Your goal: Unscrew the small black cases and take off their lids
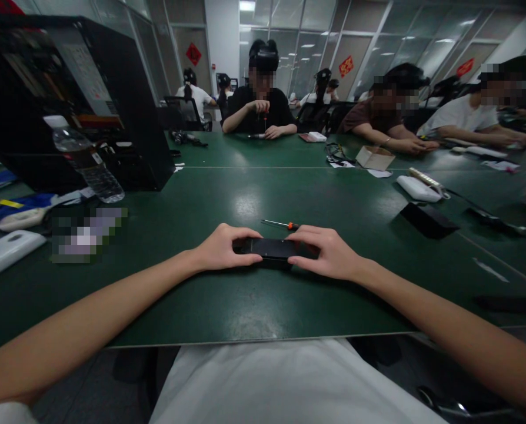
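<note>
A flat black rectangular device (275,249) lies across the middle of the green table (254,306), its details too dark to make out. My left hand (227,247) grips its left end between thumb and fingers. At the opposite end, my right hand (322,250) holds it the same way, thumb on the near side and fingers on the far side. Just beyond the device is a thin screwdriver (285,224) with an orange and black handle, its tip pointing left and its handle end close to my right fingers.
A computer case (143,118) and a tilted water bottle (86,159) stand at the left, near a white device (7,253). To the right are a black box (428,219) and a white object (419,188). People sit across the table.
</note>
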{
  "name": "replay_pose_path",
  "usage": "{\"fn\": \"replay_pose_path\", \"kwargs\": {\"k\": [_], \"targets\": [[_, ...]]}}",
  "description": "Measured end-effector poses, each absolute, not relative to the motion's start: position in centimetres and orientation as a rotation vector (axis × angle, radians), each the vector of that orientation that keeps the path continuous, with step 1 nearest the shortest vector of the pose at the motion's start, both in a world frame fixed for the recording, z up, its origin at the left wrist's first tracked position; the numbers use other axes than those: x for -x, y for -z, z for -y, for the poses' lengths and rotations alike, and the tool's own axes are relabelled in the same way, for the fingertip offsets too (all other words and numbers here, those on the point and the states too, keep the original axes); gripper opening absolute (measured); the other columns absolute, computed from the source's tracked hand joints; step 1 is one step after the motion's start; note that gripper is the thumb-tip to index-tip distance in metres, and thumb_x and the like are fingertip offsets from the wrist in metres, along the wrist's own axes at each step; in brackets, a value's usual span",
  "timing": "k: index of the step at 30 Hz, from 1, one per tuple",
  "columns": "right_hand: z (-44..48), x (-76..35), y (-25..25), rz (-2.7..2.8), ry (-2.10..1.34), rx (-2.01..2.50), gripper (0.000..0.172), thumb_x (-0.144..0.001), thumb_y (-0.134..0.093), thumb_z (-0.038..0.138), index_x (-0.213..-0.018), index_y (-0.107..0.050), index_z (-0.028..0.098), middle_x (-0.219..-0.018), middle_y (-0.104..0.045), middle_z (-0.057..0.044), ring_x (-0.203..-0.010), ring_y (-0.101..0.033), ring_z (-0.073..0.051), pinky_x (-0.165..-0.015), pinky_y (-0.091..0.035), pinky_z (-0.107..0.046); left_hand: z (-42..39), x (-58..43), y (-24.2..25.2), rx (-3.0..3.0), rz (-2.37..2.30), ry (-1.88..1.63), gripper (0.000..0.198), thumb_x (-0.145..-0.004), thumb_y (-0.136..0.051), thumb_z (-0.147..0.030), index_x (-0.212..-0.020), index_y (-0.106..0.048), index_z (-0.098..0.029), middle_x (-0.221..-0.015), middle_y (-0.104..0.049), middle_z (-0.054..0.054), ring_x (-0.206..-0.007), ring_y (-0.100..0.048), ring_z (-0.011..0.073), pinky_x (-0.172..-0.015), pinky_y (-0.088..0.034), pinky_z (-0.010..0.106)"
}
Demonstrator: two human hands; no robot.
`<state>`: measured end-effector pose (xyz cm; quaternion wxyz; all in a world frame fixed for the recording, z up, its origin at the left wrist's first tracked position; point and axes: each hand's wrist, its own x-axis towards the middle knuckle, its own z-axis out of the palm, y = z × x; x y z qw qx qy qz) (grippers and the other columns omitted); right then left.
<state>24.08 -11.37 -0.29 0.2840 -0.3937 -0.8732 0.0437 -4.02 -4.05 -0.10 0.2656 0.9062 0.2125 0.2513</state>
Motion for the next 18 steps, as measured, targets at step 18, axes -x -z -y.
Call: {"fn": "replay_pose_path", "kwargs": {"k": [18], "targets": [[11.33, -24.04, 0.21, 2.349, -0.118, 1.044, 0.037, -0.092, -0.064, 0.048, -0.109, -0.07, 0.016, -0.092, -0.072, -0.009, -0.079, -0.067, -0.02, -0.074, -0.054, -0.033, 3.64, 4.24, 0.07, -2.509, -0.511, -0.671, 0.042, -0.084, -0.073, -0.042, -0.115, -0.073, -0.013, -0.084, -0.075, 0.005, -0.066, -0.066, 0.0137, -0.065, -0.048, 0.023]]}}
